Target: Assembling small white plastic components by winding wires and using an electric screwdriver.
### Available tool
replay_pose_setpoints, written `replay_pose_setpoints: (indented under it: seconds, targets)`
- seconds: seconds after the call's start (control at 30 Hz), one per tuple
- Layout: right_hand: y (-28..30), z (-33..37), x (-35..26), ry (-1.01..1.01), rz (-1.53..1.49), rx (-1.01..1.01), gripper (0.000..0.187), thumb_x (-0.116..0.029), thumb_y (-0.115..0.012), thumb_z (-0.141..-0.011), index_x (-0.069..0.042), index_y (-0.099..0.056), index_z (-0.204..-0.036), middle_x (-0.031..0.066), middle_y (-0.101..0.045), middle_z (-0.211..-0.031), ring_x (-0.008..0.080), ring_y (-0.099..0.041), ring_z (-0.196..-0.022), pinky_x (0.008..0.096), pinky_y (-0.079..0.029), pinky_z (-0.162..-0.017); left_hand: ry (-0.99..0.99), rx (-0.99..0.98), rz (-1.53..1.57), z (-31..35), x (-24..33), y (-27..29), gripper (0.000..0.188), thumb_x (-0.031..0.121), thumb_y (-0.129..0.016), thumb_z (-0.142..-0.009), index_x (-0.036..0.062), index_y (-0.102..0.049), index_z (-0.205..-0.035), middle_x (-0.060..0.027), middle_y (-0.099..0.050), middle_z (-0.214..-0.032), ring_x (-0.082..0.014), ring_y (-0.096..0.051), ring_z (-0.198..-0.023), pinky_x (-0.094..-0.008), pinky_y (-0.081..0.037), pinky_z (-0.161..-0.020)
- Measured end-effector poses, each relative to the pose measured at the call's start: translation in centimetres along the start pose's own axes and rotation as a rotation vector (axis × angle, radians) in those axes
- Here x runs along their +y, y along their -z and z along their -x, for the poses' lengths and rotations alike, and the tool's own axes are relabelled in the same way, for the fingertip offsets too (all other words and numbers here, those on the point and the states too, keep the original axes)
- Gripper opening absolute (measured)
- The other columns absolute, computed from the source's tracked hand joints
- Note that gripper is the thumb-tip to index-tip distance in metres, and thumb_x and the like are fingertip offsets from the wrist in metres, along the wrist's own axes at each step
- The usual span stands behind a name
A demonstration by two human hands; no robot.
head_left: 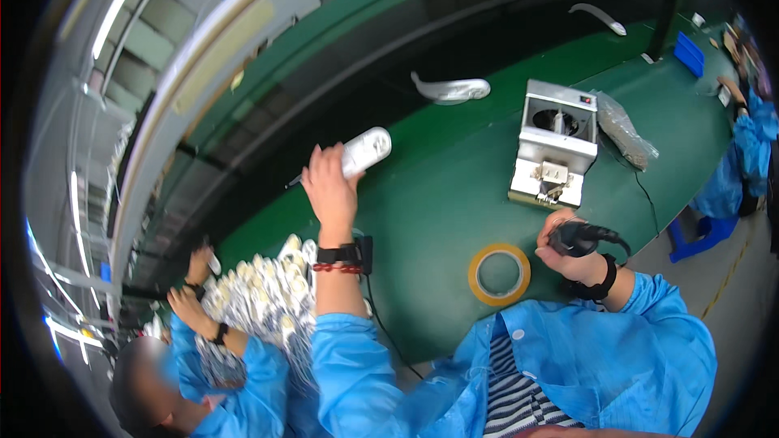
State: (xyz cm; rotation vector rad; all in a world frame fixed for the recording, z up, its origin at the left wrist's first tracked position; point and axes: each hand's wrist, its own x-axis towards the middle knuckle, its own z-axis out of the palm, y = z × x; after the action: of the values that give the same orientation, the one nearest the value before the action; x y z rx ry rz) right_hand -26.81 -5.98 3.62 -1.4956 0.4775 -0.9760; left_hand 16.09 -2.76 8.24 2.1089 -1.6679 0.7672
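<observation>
My left hand (331,186) is raised over the far edge of the green table, by the dark conveyor belt. Its fingers close around a white oblong plastic device (369,148) with a rounded end; the palm hides the rest. At the table's right side, my right hand (556,245) grips a black electric screwdriver (580,238), its back end and cord toward me. The tool's tip is out of sight. Just left of that hand lies a roll of yellow tape (478,273), flat on the table. Beyond it stands a metal screw feeder (558,146).
Two white devices (458,89) (604,18) lie along the dark belt (341,69). A clear plastic bag (623,131) rests beside the feeder. At left, a co-worker (203,357) reaches past a pile of white corded parts (264,288). A blue bin (689,54) sits far right.
</observation>
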Motion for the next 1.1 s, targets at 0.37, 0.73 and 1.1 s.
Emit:
replay_pose_setpoints:
  seconds: [0.37,0.73,1.1]
  targets:
    - [-0.2,-0.5,-2.6,-0.031,0.221,-0.033,0.041,-0.029,-0.084,-0.079,-0.006,-0.058,-0.101,0.0022,-0.062,-0.07,0.015,-0.06,-0.059,0.0308,-0.047,-0.056,0.147,-0.206,0.198,0.1,5.8,0.8,0.075,0.018,-0.078,-0.083,0.0107,-0.042,-0.148,-0.0177,-0.043,-0.151,-0.0362,-0.044,-0.137,-0.0529,-0.039,-0.108]
    - [-1.3,-0.7,-15.3,0.202,-0.459,-1.574,0.032,-0.017,-0.08,-0.083,0.001,-0.061,-0.102,0.0254,-0.057,-0.135,0.0413,-0.062,-0.103,0.0436,-0.052,-0.085,-1.045,-0.969,1.59,10.2,13.8,25.6,0.047,0.037,-0.064,-0.09,0.007,-0.052,-0.124,-0.0137,-0.06,-0.119,-0.0375,-0.064,-0.096,-0.0486,-0.049,-0.092]
    - [0.1,1.3,-19.0,0.484,-0.68,-1.675,0.034,-0.034,-0.059,-0.099,-0.001,-0.062,-0.104,0.0143,-0.065,-0.113,0.0322,-0.064,-0.082,0.0436,-0.049,-0.064,-0.754,-0.481,1.71,22.1,13.7,27.7,0.013,0.023,-0.055,-0.085,0.0099,-0.058,-0.087,-0.0132,-0.06,-0.098,-0.0342,-0.057,-0.092,-0.0487,-0.039,-0.082]
